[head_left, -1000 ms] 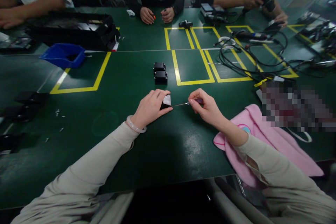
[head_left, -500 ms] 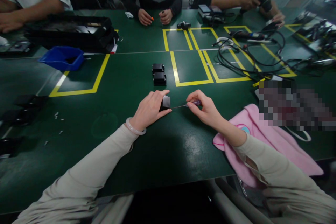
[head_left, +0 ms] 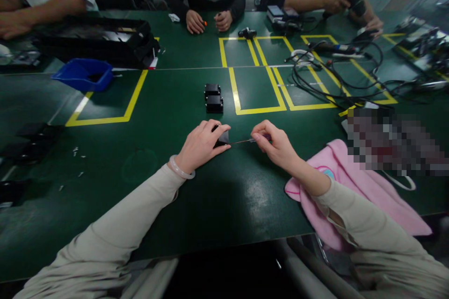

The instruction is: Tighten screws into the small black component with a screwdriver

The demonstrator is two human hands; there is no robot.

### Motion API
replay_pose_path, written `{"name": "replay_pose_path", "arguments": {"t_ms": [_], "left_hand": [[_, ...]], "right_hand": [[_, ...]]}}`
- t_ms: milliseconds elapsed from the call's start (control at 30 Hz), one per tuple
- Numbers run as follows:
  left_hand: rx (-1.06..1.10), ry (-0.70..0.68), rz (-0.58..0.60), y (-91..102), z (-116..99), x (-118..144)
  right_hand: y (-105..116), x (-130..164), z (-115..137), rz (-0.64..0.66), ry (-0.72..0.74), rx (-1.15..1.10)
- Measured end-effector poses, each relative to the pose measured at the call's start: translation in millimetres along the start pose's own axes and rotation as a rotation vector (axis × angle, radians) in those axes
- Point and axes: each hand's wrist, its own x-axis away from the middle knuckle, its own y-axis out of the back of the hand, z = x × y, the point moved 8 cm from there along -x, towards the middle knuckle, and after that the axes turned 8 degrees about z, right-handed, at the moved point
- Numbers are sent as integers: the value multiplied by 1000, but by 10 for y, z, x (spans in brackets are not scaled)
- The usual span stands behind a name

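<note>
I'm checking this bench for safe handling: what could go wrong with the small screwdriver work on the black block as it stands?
1. The left hand pinches the small black block right where the thin screwdriver in the right hand points; a slip could jab the fingers.
2. The block is held only by fingertips on the smooth green table, so it might twist or slide.
</note>
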Motion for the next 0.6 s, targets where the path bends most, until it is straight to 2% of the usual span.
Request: {"name": "replay_pose_path", "arguments": {"t_ms": [233, 600], "left_hand": [[32, 32, 25, -19, 33, -20], [30, 47, 44, -32, 38, -26]], "right_hand": [[59, 2, 18, -77, 22, 11], [49, 5, -37, -65, -1, -34]]}}
